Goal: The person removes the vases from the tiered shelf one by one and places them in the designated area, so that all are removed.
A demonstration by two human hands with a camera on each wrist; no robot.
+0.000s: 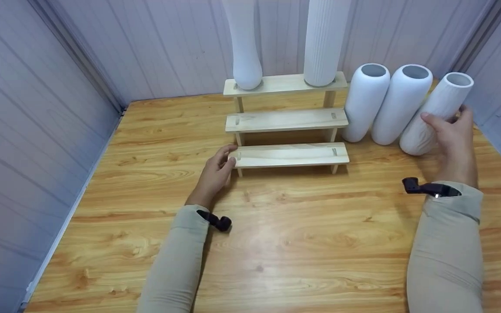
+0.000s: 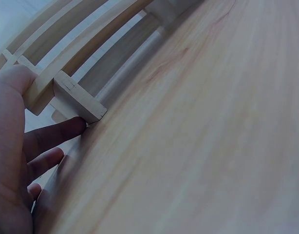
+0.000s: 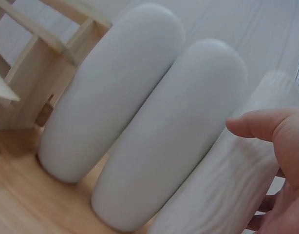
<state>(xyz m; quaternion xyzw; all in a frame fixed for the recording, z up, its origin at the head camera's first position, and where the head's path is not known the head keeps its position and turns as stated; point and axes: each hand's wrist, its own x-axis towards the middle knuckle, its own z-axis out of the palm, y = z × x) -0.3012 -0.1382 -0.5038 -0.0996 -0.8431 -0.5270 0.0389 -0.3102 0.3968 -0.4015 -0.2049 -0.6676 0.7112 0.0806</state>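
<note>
A three-tier wooden display stand [image 1: 287, 156] stands on the table, its boards rising like steps toward the back. My left hand [image 1: 213, 176] holds the left end of its lowest board. In the left wrist view the thumb lies over the board's end and the forefinger [image 2: 57, 134] reaches to the foot of the stand's leg. At the right, my right hand [image 1: 457, 134] grips a white vase [image 1: 420, 130] with a wavy carved surface, thumb across its near side. Whether that vase's base touches the table I cannot tell. Two smooth white vases [image 1: 367, 102] [image 1: 400, 106] stand close beside it.
On the top board are a white vase with a bulbous base [image 1: 247, 65] and a ribbed white vase [image 1: 324, 48], both cut off by the frame's upper edge. Pale panelled walls [image 1: 181, 52] enclose the wood-grain table [image 1: 276, 243] at the back and sides.
</note>
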